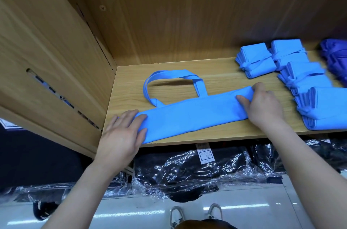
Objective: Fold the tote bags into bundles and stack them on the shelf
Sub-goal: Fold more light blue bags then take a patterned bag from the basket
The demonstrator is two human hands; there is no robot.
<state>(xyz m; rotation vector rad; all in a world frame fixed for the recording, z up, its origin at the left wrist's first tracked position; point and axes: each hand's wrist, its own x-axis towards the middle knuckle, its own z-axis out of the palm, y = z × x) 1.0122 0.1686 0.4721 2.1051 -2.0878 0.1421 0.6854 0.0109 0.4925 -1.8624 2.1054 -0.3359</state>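
Observation:
A light blue tote bag [193,114], folded into a long narrow strip, lies across the wooden shelf [216,71] with its two handles [169,76] looping toward the back. My left hand [122,135] grips the strip's left end, thumb on top and fingers at the edge. My right hand [262,105] holds the right end, fingers curled round the rolled fold. Several finished light blue bundles [300,71], each tied with its own handle, sit on the shelf at the right.
A darker blue bundle [336,58] lies at the far right. The shelf's wooden side wall [56,63] stands close on the left. Below the shelf lie dark goods in clear plastic wrap [197,168] on a white floor.

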